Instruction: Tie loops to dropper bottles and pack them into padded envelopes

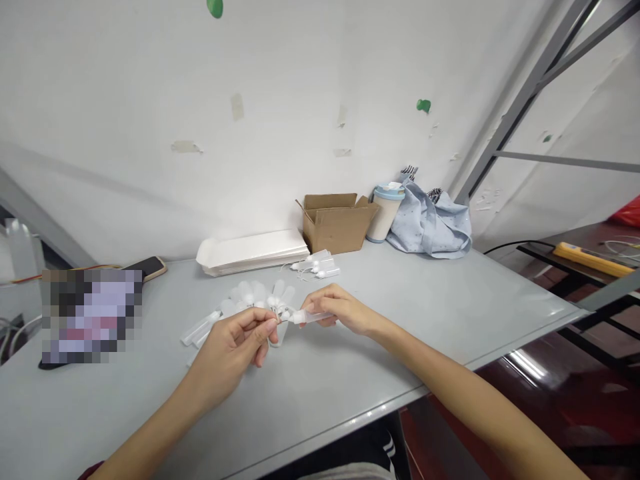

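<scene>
My right hand (pixel 339 308) is closed around a small translucent plastic bottle (pixel 313 317) with a white neck, held almost level and pointing left. The thumb and fingers of my left hand (pixel 245 340) are pinched together at the bottle's thin tip; what they grip there is too small to make out. Behind and below the hands lies a fanned cluster of similar translucent bottles (pixel 247 293) with white necks. More of them (pixel 203 327) rest on the grey table just left of my left hand.
Farther back stand a stack of white flat card (pixel 255 250), an open brown cardboard box (pixel 337 230), a cup with a blue lid (pixel 384 213) and a light blue cloth bag (pixel 433 223). Several bottles with strings (pixel 320 263) lie before the box. At left is a phone (pixel 153 268).
</scene>
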`<control>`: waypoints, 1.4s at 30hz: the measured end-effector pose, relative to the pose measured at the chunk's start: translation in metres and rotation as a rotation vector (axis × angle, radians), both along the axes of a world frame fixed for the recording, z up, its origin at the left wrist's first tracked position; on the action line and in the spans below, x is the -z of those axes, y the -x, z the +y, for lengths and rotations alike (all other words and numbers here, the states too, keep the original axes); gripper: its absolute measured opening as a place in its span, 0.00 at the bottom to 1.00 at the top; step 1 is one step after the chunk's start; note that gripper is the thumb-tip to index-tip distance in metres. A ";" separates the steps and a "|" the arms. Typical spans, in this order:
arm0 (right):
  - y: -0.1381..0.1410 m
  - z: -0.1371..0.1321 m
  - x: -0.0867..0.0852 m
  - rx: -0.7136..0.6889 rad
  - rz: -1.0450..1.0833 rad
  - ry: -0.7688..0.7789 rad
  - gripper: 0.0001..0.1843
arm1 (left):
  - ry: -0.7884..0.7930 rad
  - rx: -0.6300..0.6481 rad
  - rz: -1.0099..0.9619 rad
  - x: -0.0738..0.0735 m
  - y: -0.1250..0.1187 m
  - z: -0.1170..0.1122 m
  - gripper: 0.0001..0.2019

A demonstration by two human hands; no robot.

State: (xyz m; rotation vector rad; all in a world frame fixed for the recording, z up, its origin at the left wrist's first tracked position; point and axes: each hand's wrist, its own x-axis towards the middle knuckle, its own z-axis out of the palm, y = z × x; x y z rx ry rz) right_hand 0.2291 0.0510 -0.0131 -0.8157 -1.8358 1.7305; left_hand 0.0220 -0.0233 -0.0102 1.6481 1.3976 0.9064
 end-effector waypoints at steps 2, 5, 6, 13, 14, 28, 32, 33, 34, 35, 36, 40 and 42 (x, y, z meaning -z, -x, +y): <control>0.000 0.000 0.000 -0.007 0.004 0.001 0.12 | 0.003 -0.004 0.002 -0.001 0.000 0.000 0.16; 0.000 -0.001 0.000 -0.016 0.024 0.004 0.12 | 0.009 0.002 -0.008 -0.001 -0.001 0.000 0.15; 0.001 -0.001 -0.001 -0.017 0.035 0.006 0.12 | 0.013 0.004 -0.012 -0.001 -0.001 0.000 0.15; 0.004 -0.001 -0.001 -0.039 0.149 0.047 0.11 | 0.029 0.010 -0.043 0.000 0.000 0.001 0.15; 0.004 -0.001 0.000 -0.045 0.165 0.055 0.11 | 0.031 0.012 -0.049 0.000 0.000 0.000 0.15; 0.006 -0.003 0.000 -0.092 0.226 0.099 0.12 | 0.030 0.035 -0.029 -0.008 0.002 -0.001 0.15; 0.005 -0.003 0.000 -0.087 0.236 0.104 0.12 | 0.029 0.031 -0.027 -0.007 0.003 -0.002 0.15; 0.005 -0.004 0.000 -0.088 0.239 0.104 0.12 | 0.030 0.031 -0.025 -0.007 0.003 -0.002 0.15; 0.005 -0.004 0.001 -0.089 0.241 0.103 0.12 | 0.030 0.031 -0.023 -0.007 0.003 -0.002 0.15; 0.005 -0.004 0.001 -0.089 0.243 0.102 0.12 | 0.028 0.030 -0.021 -0.007 0.004 -0.002 0.15; 0.005 -0.004 0.001 -0.087 0.245 0.101 0.11 | 0.026 0.027 -0.020 -0.007 0.004 -0.002 0.15; 0.006 -0.004 0.002 -0.085 0.244 0.100 0.11 | 0.000 -0.006 -0.005 -0.008 0.003 -0.003 0.14; 0.006 -0.004 0.003 -0.084 0.231 0.095 0.12 | -0.022 -0.024 0.012 -0.008 0.003 -0.004 0.14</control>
